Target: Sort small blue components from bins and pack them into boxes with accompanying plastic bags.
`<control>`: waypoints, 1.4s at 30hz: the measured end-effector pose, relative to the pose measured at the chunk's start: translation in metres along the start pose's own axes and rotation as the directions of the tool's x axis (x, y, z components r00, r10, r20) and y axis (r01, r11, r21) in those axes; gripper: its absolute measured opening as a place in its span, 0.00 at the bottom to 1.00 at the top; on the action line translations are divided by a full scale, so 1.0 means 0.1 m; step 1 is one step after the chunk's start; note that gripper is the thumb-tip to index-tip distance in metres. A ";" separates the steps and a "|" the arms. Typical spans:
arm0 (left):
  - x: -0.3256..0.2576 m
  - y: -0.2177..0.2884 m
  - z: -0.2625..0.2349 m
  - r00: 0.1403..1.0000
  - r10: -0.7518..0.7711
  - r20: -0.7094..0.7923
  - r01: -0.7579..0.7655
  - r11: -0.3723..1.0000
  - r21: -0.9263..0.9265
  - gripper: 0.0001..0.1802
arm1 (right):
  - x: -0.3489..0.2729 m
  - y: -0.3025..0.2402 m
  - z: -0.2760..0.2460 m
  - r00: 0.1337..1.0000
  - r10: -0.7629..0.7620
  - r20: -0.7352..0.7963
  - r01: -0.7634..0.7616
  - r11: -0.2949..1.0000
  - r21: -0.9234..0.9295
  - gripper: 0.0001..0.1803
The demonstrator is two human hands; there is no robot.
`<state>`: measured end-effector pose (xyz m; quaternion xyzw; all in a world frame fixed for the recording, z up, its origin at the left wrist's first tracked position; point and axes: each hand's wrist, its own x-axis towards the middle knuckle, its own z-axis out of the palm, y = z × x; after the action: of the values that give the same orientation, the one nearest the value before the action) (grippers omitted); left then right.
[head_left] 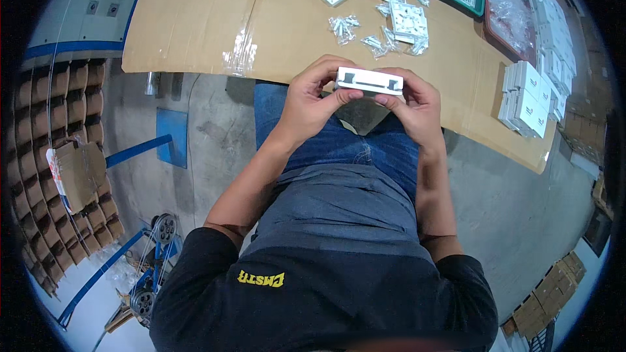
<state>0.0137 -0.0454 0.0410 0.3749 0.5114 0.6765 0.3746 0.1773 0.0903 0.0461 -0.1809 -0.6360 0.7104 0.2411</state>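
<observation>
White rectangular plastic box (370, 81), frame centre: clasped at both ends, left hand (313, 101) and right hand (412, 105) grips closed; cardboard-covered desk (195, 19) above.

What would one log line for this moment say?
left hand: holds white box | right hand: holds same box | bench: plates, bagged screws

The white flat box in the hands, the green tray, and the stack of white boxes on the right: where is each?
white flat box (370, 81), head view, on its long front side.
green tray (479, 1), head view, on its near rim.
stack of white boxes (529, 96), head view, on a top face.
</observation>
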 end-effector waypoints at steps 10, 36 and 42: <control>-0.01 -0.08 0.03 0.998 -0.055 -0.017 0.055 0.998 -0.025 0.13 | -0.05 0.08 -0.08 1.000 0.019 0.020 -0.015 0.979 -0.202 0.22; 0.19 -0.37 0.20 0.701 -0.629 0.336 0.587 0.776 0.229 0.27 | -0.72 -0.47 -3.09 0.458 -0.654 -0.601 -0.574 0.298 -0.762 0.32; 0.13 -0.40 0.27 0.737 -0.591 0.328 0.549 0.806 0.219 0.26 | -0.60 -0.48 -3.84 0.367 -0.523 -0.770 -0.812 0.224 -0.539 0.34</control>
<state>0.0368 -0.0144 0.0090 0.3434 0.5543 0.4143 0.6349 0.4487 0.3729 0.0423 -0.7194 -0.6327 -0.0586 0.2807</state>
